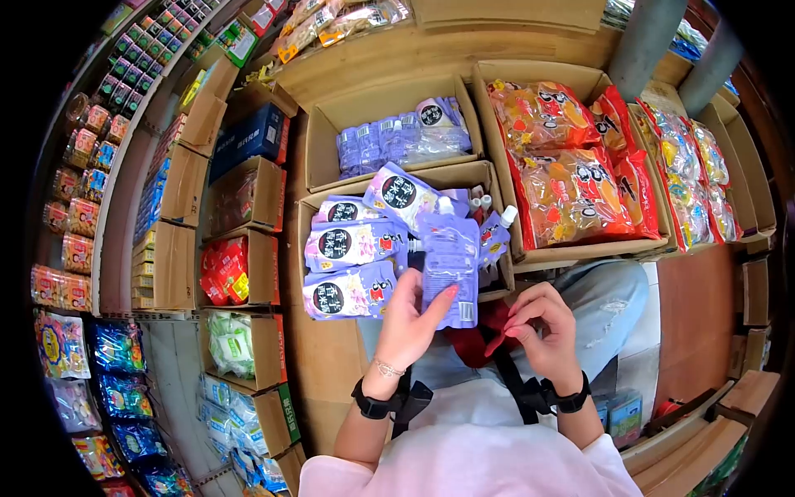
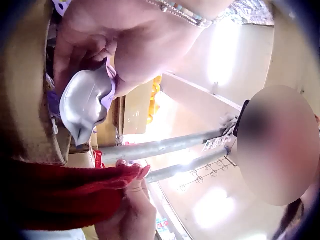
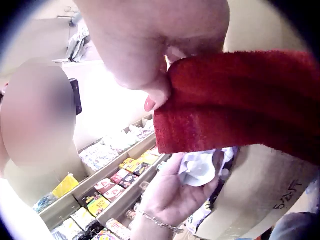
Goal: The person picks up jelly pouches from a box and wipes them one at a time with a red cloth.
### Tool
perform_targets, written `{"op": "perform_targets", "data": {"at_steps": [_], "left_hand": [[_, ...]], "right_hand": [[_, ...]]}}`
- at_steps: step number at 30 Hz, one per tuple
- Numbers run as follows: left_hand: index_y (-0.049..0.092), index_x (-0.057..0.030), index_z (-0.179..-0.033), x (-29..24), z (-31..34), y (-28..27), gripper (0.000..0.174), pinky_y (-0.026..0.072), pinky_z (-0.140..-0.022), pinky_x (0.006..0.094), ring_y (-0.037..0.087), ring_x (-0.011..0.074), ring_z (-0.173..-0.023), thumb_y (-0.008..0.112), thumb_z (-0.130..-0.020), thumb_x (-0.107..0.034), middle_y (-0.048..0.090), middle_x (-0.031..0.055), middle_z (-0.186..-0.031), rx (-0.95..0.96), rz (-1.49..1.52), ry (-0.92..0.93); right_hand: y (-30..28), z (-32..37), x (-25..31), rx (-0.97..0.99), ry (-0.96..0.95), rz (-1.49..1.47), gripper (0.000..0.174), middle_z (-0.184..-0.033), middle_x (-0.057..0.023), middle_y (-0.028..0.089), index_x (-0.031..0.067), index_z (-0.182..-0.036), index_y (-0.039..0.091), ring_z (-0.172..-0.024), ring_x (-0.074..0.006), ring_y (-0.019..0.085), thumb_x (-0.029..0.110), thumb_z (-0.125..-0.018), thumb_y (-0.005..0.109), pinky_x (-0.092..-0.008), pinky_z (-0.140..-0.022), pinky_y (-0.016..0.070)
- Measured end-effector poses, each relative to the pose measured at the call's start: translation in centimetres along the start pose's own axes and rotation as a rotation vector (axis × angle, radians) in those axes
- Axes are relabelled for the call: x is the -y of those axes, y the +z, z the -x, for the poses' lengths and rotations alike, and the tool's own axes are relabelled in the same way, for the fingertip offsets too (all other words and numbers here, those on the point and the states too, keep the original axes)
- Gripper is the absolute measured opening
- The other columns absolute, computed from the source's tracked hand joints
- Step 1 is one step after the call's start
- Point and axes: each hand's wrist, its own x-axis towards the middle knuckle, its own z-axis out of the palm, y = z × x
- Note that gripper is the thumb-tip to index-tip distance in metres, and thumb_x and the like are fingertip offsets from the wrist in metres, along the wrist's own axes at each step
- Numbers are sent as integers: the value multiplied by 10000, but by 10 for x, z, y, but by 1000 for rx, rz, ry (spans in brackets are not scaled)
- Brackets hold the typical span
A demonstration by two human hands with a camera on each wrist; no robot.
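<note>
left grip (image 1: 407, 325): holding the pouch (image 1: 450, 269), thumb on its near face, palm at its lower left.
right grip (image 1: 545, 333): narrow, pinching the edge of the red cloth (image 1: 479, 341).
pouch: upright over the near part of the box (image 1: 500, 292), left of the right grip.
head view: printed face and white cap (image 1: 447, 205).
wrist views: silvery base (image 2: 86, 106) of the pouch, hidden from the head; right wrist also gets the cloth's broad side.

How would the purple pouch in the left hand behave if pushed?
The pouch would probably dent, since its film looks thin and creased. Its shiny surface may feel slippery, and the curved silvery base suggests it might tip.
</note>
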Motion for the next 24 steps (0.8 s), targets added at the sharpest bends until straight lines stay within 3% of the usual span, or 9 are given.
{"op": "perform_targets", "data": {"at_steps": [5, 10, 12, 17, 24], "left_hand": [[520, -34, -1009, 8, 10, 16, 160, 453, -693, 216, 549, 45, -821, 659, -943, -80, 630, 13, -952, 50, 110, -63], [519, -2, -1084, 23, 16, 12, 215, 486, -731, 225, 581, 59, -893, 659, -938, -77, 649, 47, -1013, 91, 244, -79], [511, 10, -1095, 19, 23, 8, 242, 504, -770, 243, 589, 76, -930, 668, -933, -79, 648, 66, -1030, 73, 116, -147], [458, 41, -1200, 21, 50, 9, 382, 536, -909, 316, 615, 159, -1054, 687, -917, -75, 611, 130, -1150, 44, 198, -188], [433, 19, -1225, 52, 59, 6, 396, 552, -927, 330, 624, 190, -1091, 671, -911, -15, 586, 135, -1194, 157, 342, -274]], "right_hand": [[15, -14, 2, -3, -178, 161, 139, -923, -95, 578, 3, -828, 651, -771, -158, 597, -99, -752, 707, -252, -649, 500], [22, -27, -5, -43, -156, 188, 129, -906, -79, 584, 10, -829, 654, -765, -163, 602, -78, -757, 715, -258, -646, 497], [30, -33, -6, -27, -129, 274, 130, -900, -66, 582, 13, -832, 658, -771, -151, 601, -69, -755, 724, -251, -640, 493], [37, -29, -24, -75, 3, 309, 100, -896, -53, 566, 18, -866, 680, -635, -88, 563, 8, -807, 759, -216, -561, 465], [28, -24, -24, 107, -9, 328, 442, -1009, -84, 566, 44, -1115, 681, -812, -157, 607, 79, -707, 847, -268, -675, 522]]}}
